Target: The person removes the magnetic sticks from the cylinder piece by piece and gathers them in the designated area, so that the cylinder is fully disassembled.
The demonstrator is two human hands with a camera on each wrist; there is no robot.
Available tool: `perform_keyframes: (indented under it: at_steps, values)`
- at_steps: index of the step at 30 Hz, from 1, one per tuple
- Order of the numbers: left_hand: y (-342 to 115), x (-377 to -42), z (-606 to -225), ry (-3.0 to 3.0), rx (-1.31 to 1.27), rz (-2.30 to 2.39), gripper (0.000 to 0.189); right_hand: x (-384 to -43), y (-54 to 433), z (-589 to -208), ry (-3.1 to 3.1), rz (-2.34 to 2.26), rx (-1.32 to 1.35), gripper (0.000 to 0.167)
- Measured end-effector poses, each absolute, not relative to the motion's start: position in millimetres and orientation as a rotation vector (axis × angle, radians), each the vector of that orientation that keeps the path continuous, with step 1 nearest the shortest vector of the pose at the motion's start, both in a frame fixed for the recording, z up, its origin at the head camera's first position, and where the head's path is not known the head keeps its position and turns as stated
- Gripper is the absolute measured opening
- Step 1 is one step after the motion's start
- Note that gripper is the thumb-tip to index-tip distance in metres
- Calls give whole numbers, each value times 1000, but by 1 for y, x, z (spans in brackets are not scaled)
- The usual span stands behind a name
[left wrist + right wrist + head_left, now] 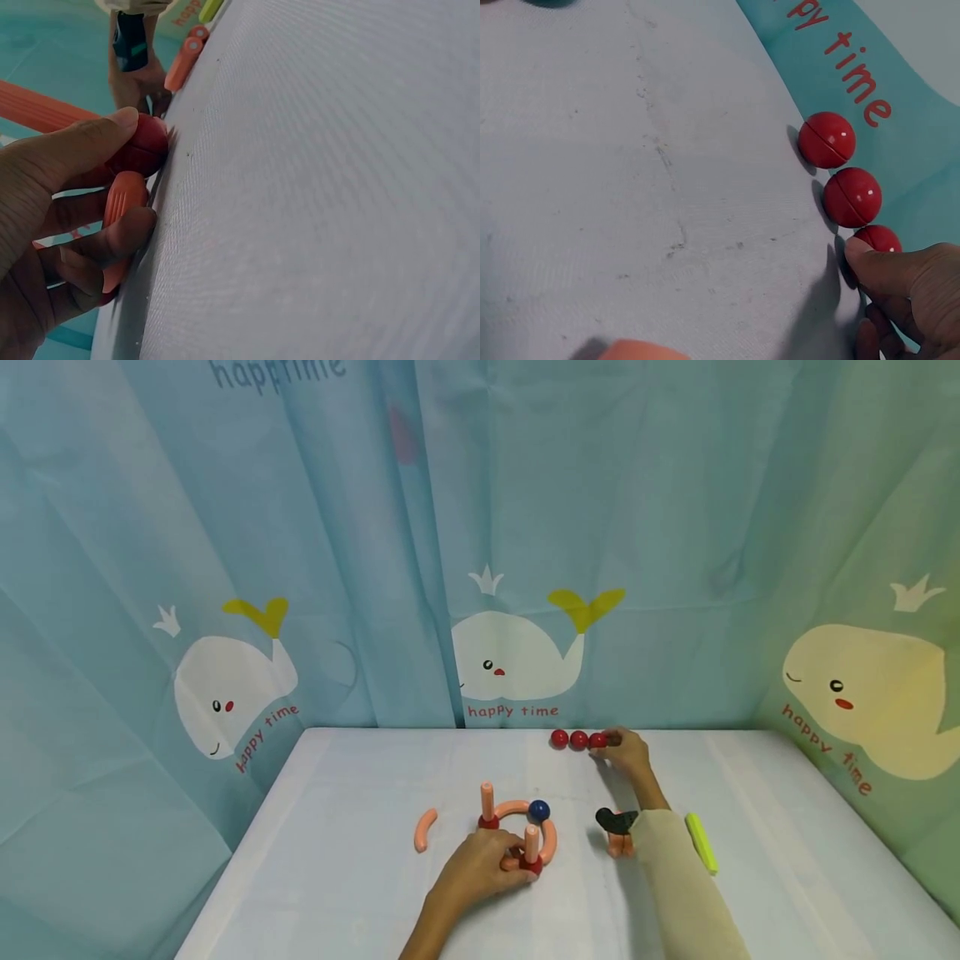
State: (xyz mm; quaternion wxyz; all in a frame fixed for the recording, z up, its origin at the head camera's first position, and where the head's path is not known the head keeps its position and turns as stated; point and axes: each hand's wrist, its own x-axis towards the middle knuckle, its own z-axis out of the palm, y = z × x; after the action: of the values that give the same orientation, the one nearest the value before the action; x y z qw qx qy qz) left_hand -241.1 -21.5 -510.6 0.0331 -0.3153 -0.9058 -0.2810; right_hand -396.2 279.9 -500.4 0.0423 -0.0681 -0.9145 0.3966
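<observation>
On the white table, a ring-like build joins orange curved rods (550, 842), a blue ball (538, 811) and two red balls, with an upright orange rod (487, 800) on each red ball. My left hand (480, 870) holds the build by its nearer red ball (150, 146); the thumb presses that ball, and other fingers lie around a curved rod (126, 199). At the table's back edge, my right hand (630, 758) pinches the rightmost (881, 238) of three red balls in a row. The other two, a middle ball (853, 197) and an end ball (826, 140), sit beside it.
A loose curved orange rod (425, 830) lies left of the build. Under the right forearm are short orange rods (619, 846), partly hidden by a dark wrist device (618, 822). A yellow-green stick (701, 843) lies farther right. A whale-print curtain (675, 527) stands behind the table.
</observation>
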Motion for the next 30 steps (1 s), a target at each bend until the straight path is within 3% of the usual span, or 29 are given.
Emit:
perform_keyframes:
  at_steps: [30]
  values:
    - [-22, -239, -509, -2797, -956, -841, 25, -397, 276, -504, -2799, 1172, -311, 54]
